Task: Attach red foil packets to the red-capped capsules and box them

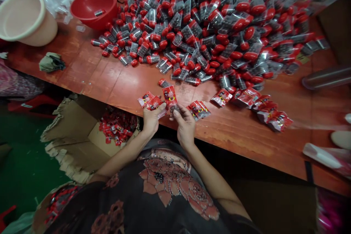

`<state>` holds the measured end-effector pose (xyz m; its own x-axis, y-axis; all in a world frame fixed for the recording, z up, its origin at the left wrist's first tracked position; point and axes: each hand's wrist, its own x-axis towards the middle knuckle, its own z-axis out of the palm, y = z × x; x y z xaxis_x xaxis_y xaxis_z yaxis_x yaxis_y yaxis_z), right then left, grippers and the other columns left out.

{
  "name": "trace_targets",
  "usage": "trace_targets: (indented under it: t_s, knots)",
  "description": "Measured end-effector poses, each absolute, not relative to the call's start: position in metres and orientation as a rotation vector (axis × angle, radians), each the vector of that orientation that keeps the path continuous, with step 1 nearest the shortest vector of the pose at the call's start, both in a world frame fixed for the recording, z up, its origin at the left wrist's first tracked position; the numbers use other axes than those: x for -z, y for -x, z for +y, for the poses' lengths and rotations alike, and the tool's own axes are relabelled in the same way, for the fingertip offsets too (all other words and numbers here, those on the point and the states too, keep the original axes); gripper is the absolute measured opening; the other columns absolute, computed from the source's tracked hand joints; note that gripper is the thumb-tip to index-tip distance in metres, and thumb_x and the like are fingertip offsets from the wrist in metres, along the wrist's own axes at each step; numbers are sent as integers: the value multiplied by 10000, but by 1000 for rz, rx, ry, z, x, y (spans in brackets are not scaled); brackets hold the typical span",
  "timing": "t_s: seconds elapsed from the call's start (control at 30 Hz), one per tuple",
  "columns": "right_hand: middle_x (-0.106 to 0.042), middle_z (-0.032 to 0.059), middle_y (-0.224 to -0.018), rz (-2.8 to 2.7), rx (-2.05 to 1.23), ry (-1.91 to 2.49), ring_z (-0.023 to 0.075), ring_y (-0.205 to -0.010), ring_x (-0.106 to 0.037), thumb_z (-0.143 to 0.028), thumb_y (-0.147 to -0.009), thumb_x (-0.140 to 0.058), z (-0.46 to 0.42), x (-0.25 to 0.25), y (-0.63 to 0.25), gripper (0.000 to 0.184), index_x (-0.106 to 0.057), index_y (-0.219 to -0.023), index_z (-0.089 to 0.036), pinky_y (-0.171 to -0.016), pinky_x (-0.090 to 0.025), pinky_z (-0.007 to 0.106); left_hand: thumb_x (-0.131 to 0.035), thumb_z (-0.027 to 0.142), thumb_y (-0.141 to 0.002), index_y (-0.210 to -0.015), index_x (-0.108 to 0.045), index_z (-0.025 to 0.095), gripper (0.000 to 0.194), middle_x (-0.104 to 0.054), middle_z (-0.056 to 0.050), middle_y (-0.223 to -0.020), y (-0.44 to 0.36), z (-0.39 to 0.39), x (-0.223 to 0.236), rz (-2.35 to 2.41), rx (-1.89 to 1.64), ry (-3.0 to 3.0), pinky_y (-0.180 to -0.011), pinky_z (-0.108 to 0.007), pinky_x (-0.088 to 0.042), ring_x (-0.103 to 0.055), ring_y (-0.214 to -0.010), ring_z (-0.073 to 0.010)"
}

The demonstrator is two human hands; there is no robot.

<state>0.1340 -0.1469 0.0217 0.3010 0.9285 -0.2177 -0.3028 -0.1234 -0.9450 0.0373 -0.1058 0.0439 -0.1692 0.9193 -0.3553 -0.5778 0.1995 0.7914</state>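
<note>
My left hand (pixel 151 119) is closed on a few red printed packets (pixel 150 101) at the near edge of the red wooden table (pixel 115 84). My right hand (pixel 185 124) pinches the lower end of one red packet (pixel 170 97) held upright between both hands. More red packets lie just right of my hands (pixel 199 109) and in a row further right (pixel 260 106). A big heap of clear tubes with red caps (pixel 214 25) covers the table behind.
A red bowl (pixel 93 7) and a cream basin (pixel 26 18) stand at the far left, with a crumpled rag (pixel 51 62) near them. An open cardboard box (pixel 82 139) with red packets sits on the floor at left. A clear cylinder (pixel 326 77) lies at right.
</note>
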Motion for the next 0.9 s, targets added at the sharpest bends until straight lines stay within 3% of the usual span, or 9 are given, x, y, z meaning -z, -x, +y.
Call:
trace_targets:
  t_s: [0.13, 0.3, 0.6, 0.9]
  knots:
    - [-679, 58, -1070, -646, -1178, 1285, 158, -819, -643, -381, -815, -633, -146, -22, -138, 400, -603, -1192, -252, -673, -586, 320, -888, 260, -497, -1006, -697, 169, 550, -743, -51, -866, -31, -106, -49, 1147, -1319, -467, -741, -329, -556, -701, -744, -176]
    - [-683, 59, -1070, -639, -1162, 1302, 156, -828, -645, -371, -820, -632, -146, -23, -139, 363, -615, -1160, -243, -648, -575, 296, -866, 292, -546, -970, -715, 150, 473, -735, -46, -820, -27, -111, -48, 1243, -1258, -643, -669, -285, -556, -677, -681, -151]
    - [-704, 26, -1019, -551, -1176, 1206, 160, -847, -651, -327, -766, -707, -146, -19, -135, 337, -668, -1094, -261, -619, -569, 276, -831, 313, -598, -1077, -699, 181, 514, -743, -61, -956, -18, -98, -38, 1270, -1218, -924, -779, -370, -568, -694, -825, -206]
    - [-694, 29, -1031, -528, -1146, 1183, 144, -831, -644, -303, -794, -683, -150, -18, -130, 345, -652, -1134, -259, -650, -575, 278, -775, 205, -637, -1016, -701, 178, 388, -731, -25, -886, -22, -101, -42, 1333, -1278, -1042, -777, -297, -535, -665, -781, -150]
